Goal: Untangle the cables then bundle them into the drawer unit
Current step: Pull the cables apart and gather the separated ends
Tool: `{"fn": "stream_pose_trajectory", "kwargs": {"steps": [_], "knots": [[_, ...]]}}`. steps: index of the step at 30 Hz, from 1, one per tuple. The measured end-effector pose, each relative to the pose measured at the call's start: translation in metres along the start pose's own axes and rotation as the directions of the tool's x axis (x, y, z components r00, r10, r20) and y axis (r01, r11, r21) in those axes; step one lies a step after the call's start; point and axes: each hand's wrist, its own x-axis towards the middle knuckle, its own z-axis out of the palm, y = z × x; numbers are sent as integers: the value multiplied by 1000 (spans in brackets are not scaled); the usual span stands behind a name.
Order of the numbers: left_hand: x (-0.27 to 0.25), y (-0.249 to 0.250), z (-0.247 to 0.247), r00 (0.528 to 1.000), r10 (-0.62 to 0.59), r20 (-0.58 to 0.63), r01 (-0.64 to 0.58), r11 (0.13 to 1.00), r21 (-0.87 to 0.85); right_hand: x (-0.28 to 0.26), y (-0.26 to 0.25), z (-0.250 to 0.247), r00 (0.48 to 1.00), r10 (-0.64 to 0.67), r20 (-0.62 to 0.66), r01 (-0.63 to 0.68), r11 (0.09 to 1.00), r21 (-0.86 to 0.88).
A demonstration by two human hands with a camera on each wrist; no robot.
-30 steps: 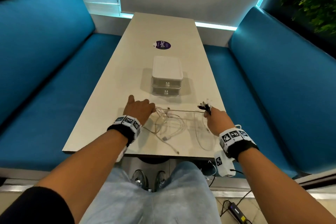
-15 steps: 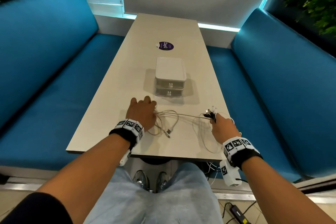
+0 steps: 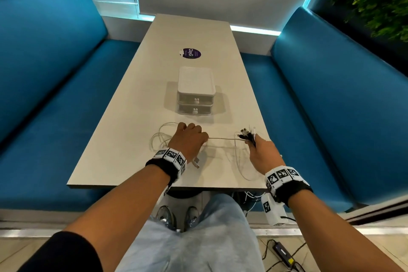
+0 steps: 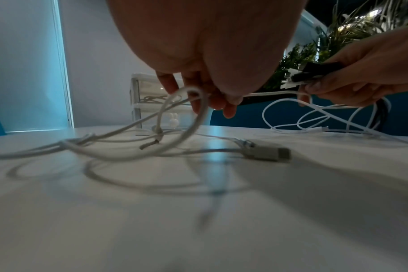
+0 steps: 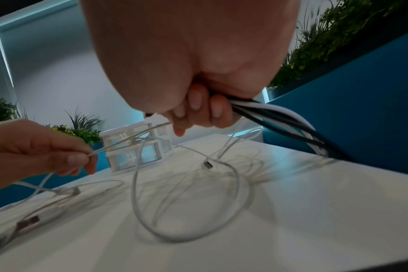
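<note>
The right hand (image 3: 262, 153) is curled round a bunch of black and white cable ends (image 3: 248, 134), plugs sticking out past the fingers toward the table's far end. The right wrist view shows what the head view hides: the fingers (image 5: 198, 110) are wrapped tight, and black and white cords (image 5: 280, 117) trail out of the fist to the right, off the table edge.

The left hand (image 3: 188, 141) pinches a thin white cable (image 3: 223, 138) that runs taut between the two hands. In the right wrist view the pinch is plain, thumb against forefinger (image 5: 79, 158). The left wrist view adds a loop of the same pale cord (image 4: 191, 117) hanging below the fingers (image 4: 221, 104).

Loose white cable loops (image 3: 160, 139) lie on the pale beige rectangular table (image 3: 123, 139) to the left of the left hand, and another loop (image 3: 241, 168) sags between the hands toward the near edge. A silver USB plug (image 3: 196, 164) rests just beside the left wrist; in the left wrist view it (image 4: 268, 153) lies flat.

The small white two-drawer plastic unit (image 3: 196, 91) stands beyond the hands, at mid-table, both drawers closed. Only the wrist views show through its clear fronts: a cable already lies in the upper drawer (image 4: 151, 97).

A round purple sticker (image 3: 189, 53) lies farther back. Blue upholstered benches (image 3: 55, 95) flank the table.
</note>
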Motion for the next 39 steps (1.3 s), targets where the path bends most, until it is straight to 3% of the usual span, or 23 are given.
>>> {"fn": "stream_pose_trajectory", "kwargs": {"steps": [4,6,10,15,17,23,30,35,39], "knots": [[-1,3,-4,1000,0,-3,0,1000,-9,0,-18,-2,995,57,-87,-50,996,76],[-2,6,-4,1000,18,23,-17,999,-38,-5,-31,0,992,-23,-121,37,993,114],[-6,18,-2,1000,24,15,-23,995,-100,-11,-50,27,985,-170,33,169,985,32],[-13,19,1,999,20,-26,-25,982,-189,-4,-55,40,973,-180,142,190,980,-61],[-17,8,3,1000,25,-15,-27,985,-172,-1,-49,33,974,-164,154,186,973,-137],[-24,-24,3,999,15,33,-10,990,-138,14,-5,12,996,47,81,-31,982,-185],[-16,-3,-1,994,-70,85,77,994,-82,4,-32,20,999,4,-54,-10,994,-112],[-13,12,0,998,-13,54,20,993,-120,-1,-54,42,983,-132,128,136,990,-27],[-13,12,-3,1000,12,4,-12,988,-153,2,-56,42,965,-164,203,157,986,48]]}}
